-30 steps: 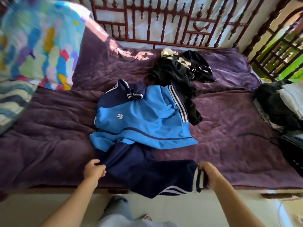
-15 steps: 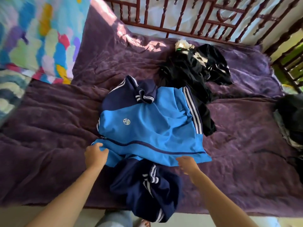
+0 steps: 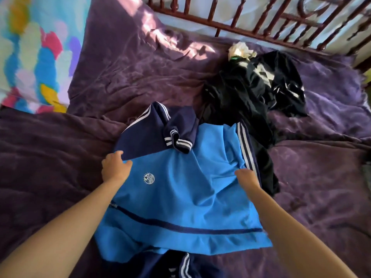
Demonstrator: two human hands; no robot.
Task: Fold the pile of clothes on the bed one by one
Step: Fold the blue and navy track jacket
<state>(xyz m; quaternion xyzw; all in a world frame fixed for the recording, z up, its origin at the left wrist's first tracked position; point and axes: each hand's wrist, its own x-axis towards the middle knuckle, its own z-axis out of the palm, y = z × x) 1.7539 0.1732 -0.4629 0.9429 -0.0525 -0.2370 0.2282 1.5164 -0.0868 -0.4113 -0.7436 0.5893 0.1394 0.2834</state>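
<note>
A blue and navy track jacket (image 3: 180, 197) with white stripes lies spread on the purple bedspread (image 3: 60, 157) in front of me. My left hand (image 3: 115, 167) grips its left edge where the navy shoulder meets the light blue chest. My right hand (image 3: 248, 178) pinches the fabric on the right side, beside the striped sleeve seam. The jacket's navy lower part (image 3: 180, 265) is bunched at the near edge. Behind it lies a pile of black clothes (image 3: 255, 93) with a pale crumpled piece (image 3: 240, 49) on top.
A dark red wooden spindle headboard (image 3: 261, 21) runs along the far side of the bed. A brightly coloured patterned pillow (image 3: 34, 57) leans at the far left. A dark object shows at the right edge (image 3: 367, 167).
Both hands let go of the navy hem at the near edge and moved up onto the jacket's chest, left to the left edge, right to the right side. The view moved closer.
</note>
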